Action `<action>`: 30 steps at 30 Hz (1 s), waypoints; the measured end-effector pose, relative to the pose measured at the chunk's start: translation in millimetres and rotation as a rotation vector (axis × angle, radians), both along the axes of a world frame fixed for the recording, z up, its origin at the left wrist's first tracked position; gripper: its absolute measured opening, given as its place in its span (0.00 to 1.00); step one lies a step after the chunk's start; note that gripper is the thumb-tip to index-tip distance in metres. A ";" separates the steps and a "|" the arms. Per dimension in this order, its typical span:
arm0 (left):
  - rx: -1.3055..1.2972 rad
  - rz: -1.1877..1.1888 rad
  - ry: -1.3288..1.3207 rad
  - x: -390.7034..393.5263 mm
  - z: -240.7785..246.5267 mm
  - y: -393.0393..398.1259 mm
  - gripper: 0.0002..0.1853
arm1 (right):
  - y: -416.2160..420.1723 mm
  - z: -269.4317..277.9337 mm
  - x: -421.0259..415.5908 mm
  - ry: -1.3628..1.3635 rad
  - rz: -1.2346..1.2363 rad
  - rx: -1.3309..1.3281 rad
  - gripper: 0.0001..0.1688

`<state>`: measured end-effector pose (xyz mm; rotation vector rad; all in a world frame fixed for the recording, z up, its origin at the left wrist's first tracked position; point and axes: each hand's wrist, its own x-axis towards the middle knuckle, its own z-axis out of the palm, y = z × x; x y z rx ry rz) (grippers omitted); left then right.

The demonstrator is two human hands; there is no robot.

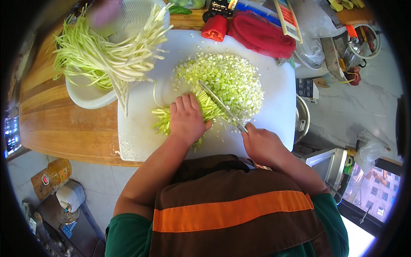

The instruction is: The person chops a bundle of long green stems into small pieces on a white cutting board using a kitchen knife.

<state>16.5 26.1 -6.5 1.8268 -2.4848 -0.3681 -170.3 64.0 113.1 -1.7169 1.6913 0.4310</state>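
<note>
My left hand (187, 119) presses down on a bundle of pale green stalks, perhaps garlic chives (210, 106), on a white cutting board (276, 128). In my right hand (262, 141) is the handle of a kitchen knife (223, 107), its blade slanting up and left along the cut ends of the bundle. A heap of finely chopped pale green and white pieces (231, 77) lies just beyond the blade. Long uncut stalks (128, 57) overhang a white plastic colander (93, 102) at the upper left, some reaching onto the board.
Along the board's far edge lie a cut red bell pepper (214, 28) and a red mesh bag (260, 35). A green pepper (180, 10) and a small dark device with a lit screen (222, 7) are behind them. A metal bowl (302, 119) stands right of the board.
</note>
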 end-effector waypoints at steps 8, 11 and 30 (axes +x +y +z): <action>-0.014 -0.018 -0.042 -0.7 3.0 -1.5 0.51 | 4.9 -41.1 -7.6 -0.115 -0.007 -0.236 0.17; 0.004 -0.009 -0.024 -0.5 1.5 -1.2 0.51 | 12.5 -14.1 -8.1 -0.102 -0.056 -0.230 0.16; 0.055 -0.125 0.060 8.1 1.6 -0.3 0.52 | -18.4 -31.3 8.1 -0.092 0.006 -0.095 0.17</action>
